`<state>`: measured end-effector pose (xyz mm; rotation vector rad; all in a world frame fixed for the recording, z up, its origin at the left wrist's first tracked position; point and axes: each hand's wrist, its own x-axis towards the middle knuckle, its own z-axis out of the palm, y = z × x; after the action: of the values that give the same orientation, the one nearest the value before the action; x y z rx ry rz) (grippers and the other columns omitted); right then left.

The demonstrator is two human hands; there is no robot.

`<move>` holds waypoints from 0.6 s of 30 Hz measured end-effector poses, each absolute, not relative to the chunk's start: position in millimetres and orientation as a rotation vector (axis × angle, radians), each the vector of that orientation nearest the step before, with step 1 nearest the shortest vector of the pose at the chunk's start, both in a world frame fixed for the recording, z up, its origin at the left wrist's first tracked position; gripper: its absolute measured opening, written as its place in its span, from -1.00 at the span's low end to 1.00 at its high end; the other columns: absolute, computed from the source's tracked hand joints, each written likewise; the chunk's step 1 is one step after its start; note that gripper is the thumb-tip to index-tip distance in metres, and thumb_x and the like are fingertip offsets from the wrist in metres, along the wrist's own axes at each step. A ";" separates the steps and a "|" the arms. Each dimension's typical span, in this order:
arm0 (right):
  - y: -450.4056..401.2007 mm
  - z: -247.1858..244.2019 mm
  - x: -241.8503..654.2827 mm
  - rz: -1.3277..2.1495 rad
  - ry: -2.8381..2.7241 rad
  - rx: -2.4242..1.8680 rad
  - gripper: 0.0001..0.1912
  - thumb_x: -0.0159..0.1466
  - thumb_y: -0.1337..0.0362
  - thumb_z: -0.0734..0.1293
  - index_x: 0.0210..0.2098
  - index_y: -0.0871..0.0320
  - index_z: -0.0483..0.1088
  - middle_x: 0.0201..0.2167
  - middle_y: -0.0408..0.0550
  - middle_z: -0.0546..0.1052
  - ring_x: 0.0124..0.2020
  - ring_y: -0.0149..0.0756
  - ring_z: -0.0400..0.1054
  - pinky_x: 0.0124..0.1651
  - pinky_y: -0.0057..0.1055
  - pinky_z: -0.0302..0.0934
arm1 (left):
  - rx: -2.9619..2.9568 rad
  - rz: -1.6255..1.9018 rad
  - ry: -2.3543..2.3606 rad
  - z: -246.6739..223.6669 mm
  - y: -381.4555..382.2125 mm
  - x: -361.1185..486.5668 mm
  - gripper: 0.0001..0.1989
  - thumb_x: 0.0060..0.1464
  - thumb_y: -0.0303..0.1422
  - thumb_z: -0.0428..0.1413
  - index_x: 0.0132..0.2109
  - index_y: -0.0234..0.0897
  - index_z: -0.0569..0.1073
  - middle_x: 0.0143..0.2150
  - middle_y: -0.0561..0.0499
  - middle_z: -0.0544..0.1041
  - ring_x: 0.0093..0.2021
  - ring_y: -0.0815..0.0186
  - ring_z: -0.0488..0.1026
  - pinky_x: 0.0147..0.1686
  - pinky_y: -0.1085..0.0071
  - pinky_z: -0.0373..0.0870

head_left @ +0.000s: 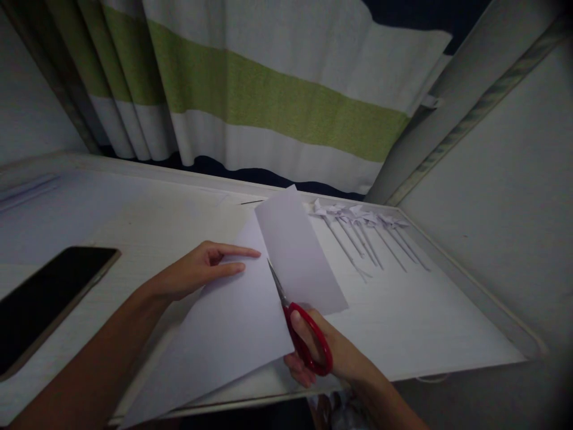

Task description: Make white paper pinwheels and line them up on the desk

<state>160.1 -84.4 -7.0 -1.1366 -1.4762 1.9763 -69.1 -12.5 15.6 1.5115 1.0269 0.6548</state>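
Note:
A sheet of white paper [224, 334] lies slanted across the front of the white table. My right hand [331, 340] is closed round the red handles of a pair of scissors [308, 334], whose blades point away from me along a cut in the sheet. To the right of the cut, a strip of the paper [299, 251] stands a little raised and still seems joined at the far end. My left hand [219, 263] rests on the sheet left of the blades, index finger stretched out and thumb apart, holding nothing. The lower blade is hidden under the paper.
A dark-screened phone [54, 298] lies at the left. Several folded-paper pinwheels on thin sticks [367, 233] lie in a row at the back right. White papers [27, 191] rest at the far left. A striped curtain [268, 89] hangs behind the table [430, 322].

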 end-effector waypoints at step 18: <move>-70.2 -16.5 159.9 1.547 -1.479 -1.141 -0.71 0.06 0.12 0.27 -0.51 0.28 0.39 -0.60 -0.18 0.30 -0.51 -0.48 0.14 -0.42 -0.52 0.06 | 1.650 0.867 1.148 21.8 -22.2 -51.0 -0.76 -0.08 -0.28 0.05 -0.22 -0.25 0.31 -0.21 0.00 0.37 -0.33 0.34 0.37 -0.44 0.51 0.34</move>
<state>159.9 -70.2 -16.5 -1.1414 -1.4789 1.5467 -51.0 -22.2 21.8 1.6495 1.1481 0.8668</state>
